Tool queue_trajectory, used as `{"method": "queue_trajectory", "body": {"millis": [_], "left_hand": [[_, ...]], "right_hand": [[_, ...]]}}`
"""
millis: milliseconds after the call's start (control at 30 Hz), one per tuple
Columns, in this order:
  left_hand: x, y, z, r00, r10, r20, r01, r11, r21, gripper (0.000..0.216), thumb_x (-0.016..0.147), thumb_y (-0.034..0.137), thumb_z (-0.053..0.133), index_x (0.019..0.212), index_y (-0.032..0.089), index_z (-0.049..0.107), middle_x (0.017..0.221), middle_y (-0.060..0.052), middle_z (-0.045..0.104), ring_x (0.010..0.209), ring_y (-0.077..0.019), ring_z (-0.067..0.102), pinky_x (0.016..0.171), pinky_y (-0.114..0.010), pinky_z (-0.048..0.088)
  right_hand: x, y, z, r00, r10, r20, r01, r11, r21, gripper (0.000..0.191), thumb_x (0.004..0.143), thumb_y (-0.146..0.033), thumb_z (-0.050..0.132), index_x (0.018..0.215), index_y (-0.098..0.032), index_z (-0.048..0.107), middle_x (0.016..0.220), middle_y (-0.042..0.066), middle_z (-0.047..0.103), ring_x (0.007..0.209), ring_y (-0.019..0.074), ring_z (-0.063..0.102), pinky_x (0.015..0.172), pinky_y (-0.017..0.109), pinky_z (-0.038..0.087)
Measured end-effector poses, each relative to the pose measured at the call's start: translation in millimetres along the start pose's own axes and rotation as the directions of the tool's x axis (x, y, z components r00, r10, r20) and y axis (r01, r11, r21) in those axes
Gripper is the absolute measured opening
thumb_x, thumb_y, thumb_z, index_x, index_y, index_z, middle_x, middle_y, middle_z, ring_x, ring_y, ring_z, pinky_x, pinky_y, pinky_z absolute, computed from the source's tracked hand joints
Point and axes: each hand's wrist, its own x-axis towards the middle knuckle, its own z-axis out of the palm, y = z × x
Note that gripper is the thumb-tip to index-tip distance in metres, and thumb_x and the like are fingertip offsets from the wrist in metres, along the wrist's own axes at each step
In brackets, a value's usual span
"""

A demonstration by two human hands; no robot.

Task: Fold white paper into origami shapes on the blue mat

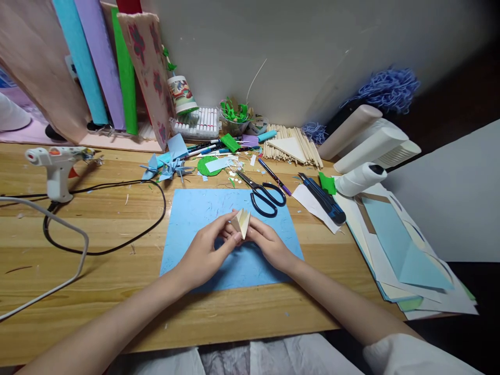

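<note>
Above the blue sheet [250, 272], the left hand [206, 247] and right hand [270, 244] together hold the folded cream paper [241, 225] between them, its narrow tip pointing back toward the wrists.

I count two hands, my left hand [205, 247] and my right hand [271, 245], and one folded paper [242, 225]. I have one blue sheet [179, 229], one pair of scissors [255, 186], one knife [323, 199], one glue gun [58, 172], one cup [181, 95] and one box of markers [200, 125]. I count four coloured rolls [83, 62]: blue, lilac, green and red. I see two bundles of blue yarn [390, 91] and at least two paper birds [172, 167]; the sticks [310, 150] are too many for me to count.
</note>
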Motion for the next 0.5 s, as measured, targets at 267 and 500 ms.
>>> {"method": "queue_trajectory", "body": {"millis": [267, 500], "left_hand": [[4.1, -7.3, -3.7, 0.993, -0.061, -0.102, 0.073, 0.991, 0.116, 0.021, 0.078, 0.036, 0.056, 0.087, 0.017, 0.063, 0.061, 0.002, 0.053, 0.055, -0.0104, 0.044, 0.053, -0.022, 0.034], [5.4, -6.0, -3.7, 0.991, -0.009, -0.137, 0.037, 0.979, 0.201, 0.021, 0.077, 0.035, 0.056, 0.07, 0.017, 0.064, 0.069, 0.0, 0.051, 0.066, -0.0127, 0.048, 0.059, -0.023, 0.036]], "right_hand": [[1.7, -0.1, -1.4, 0.998, 0.063, 0.031, -0.066, 0.992, 0.111, 0.029, 0.084, -0.036, 0.049, 0.105, -0.018, 0.059, 0.079, 0.002, 0.058, 0.062, 0.0102, 0.054, 0.059, 0.024, 0.047], [0.0, 0.3, 1.2, 0.988, 0.113, -0.103, -0.096, 0.982, 0.165, 0.019, 0.077, -0.028, 0.061, 0.09, -0.018, 0.051, 0.07, -0.001, 0.062, 0.061, 0.0097, 0.057, 0.058, 0.022, 0.046]]}}
